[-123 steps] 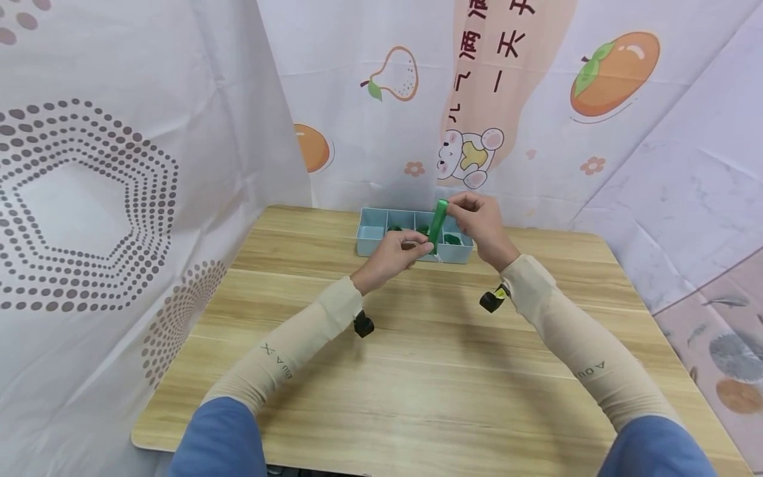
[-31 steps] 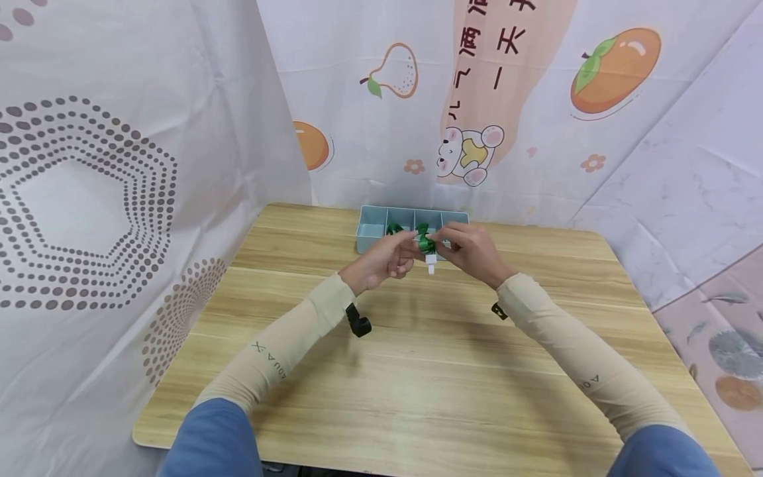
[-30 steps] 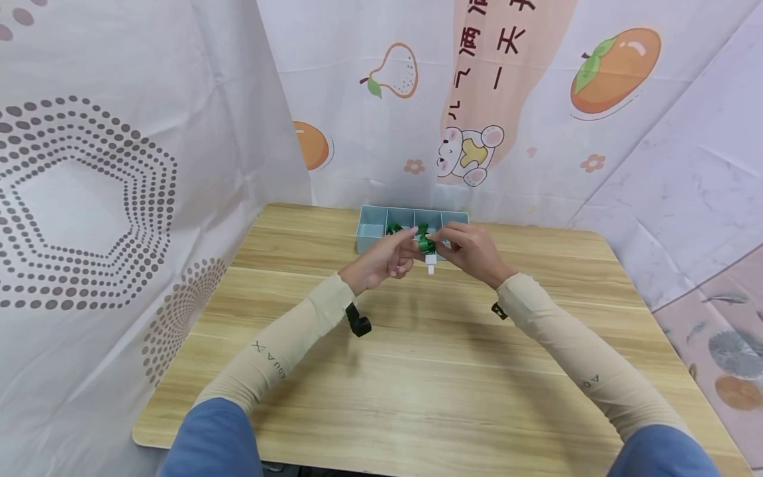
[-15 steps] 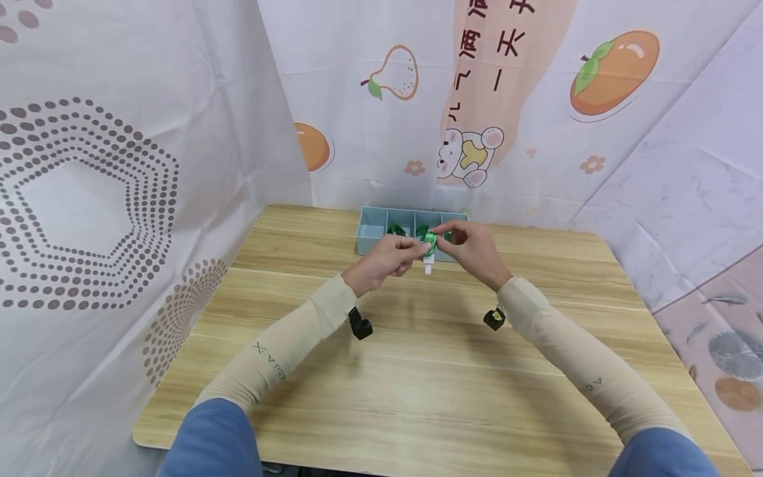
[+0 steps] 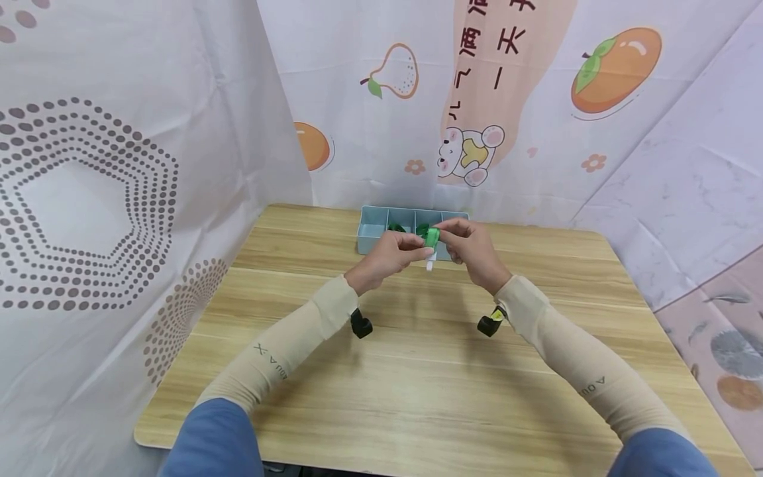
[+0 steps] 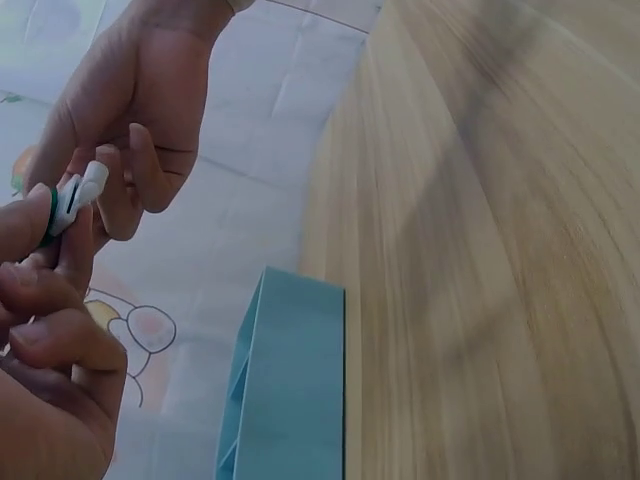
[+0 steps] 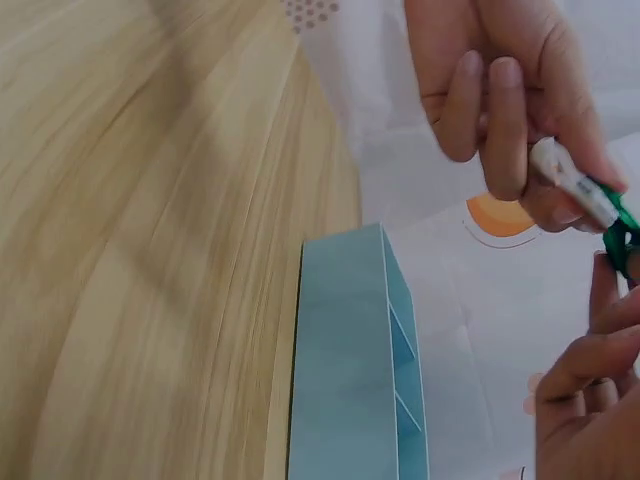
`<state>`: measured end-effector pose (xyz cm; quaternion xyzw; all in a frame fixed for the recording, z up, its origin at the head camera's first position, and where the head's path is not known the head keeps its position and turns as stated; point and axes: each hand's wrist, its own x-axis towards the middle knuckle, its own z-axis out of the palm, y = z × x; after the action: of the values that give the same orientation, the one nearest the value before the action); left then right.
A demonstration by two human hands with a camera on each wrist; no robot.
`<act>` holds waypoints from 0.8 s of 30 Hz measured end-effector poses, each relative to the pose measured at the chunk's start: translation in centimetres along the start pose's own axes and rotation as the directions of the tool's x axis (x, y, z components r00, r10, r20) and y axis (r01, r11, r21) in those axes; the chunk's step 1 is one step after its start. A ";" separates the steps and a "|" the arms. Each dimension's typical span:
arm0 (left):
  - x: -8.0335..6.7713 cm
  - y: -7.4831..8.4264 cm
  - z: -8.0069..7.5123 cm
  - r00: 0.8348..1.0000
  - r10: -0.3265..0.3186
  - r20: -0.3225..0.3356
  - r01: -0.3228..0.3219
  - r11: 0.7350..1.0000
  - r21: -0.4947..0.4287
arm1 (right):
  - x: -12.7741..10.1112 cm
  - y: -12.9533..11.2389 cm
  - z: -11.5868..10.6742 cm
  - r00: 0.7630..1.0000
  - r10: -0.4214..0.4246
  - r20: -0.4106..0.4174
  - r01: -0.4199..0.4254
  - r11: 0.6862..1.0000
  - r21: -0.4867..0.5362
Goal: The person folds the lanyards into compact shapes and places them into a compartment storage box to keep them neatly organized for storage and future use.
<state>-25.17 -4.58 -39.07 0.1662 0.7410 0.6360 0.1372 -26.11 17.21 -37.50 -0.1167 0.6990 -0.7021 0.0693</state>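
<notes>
Fingers of both hands were pinched on one small item, a white stick wrapped w/ green ribbon, held in the air just above the near edge of the tray. Left hand came in from the left, thumb and forefinger tips closed on the green part; its other fingers were curled under. Right hand met it from the right, thumb and forefinger also clamped on the green wrap, rest of the fingers loosely bent. Hands nearly touched each other at the item. White end of the stick poked down below the grip.

Left wrist view showed the white tip w/ a bit of green squeezed between the two hands' fingertips. Right wrist view showed the white stick running into green ribbon, gripped at its white end by the left hand's fingers, w/ the right hand's own fingers near the green end; exact contact there was hard to tell.

Pale blue tray sat at the far middle of the wooden table, long side across, split into several compartments. Some green pieces lay in the middle compartments; how many, couldn't tell, since the hands covered part. Leftmost compartment looked to hold no green.

Both forearms wore beige sleeves over blue ones, each w/ a small black camera at the wrist. Printed cloth w/ fruit and a cartoon animal hung behind the table, dotted cloth on the left.
</notes>
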 end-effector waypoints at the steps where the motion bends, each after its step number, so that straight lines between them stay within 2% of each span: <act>1: 0.0 0.0 0.1 1.000 -0.007 -0.013 0.007 1.000 0.003 | 0.0 0.0 0.0 0.999 0.027 0.017 -0.027 0.999 0.026; 5: 0.0 -0.1 0.3 0.997 -0.024 -0.080 0.025 1.000 0.003 | 0.1 -0.2 0.0 0.986 0.130 0.104 -0.145 0.978 0.149; 8: -0.1 -0.2 0.3 0.993 -0.022 -0.117 0.024 1.000 0.015 | 0.1 -0.2 -0.1 0.976 0.170 0.138 -0.193 0.966 0.173; 16: -0.2 -0.5 0.2 0.990 -0.005 -0.138 0.013 0.998 0.060 | -0.1 0.4 0.2 0.980 0.179 0.092 -0.178 0.984 -0.019; 24: -0.1 -1.1 0.2 0.987 0.072 -0.145 -0.053 0.990 0.132 | -0.2 1.0 0.8 0.990 0.136 0.039 -0.134 0.990 -0.052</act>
<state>-25.03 -4.56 -40.20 0.1497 0.7827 0.6020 0.0504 -25.74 16.52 -38.50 -0.0856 0.7206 -0.6759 0.1289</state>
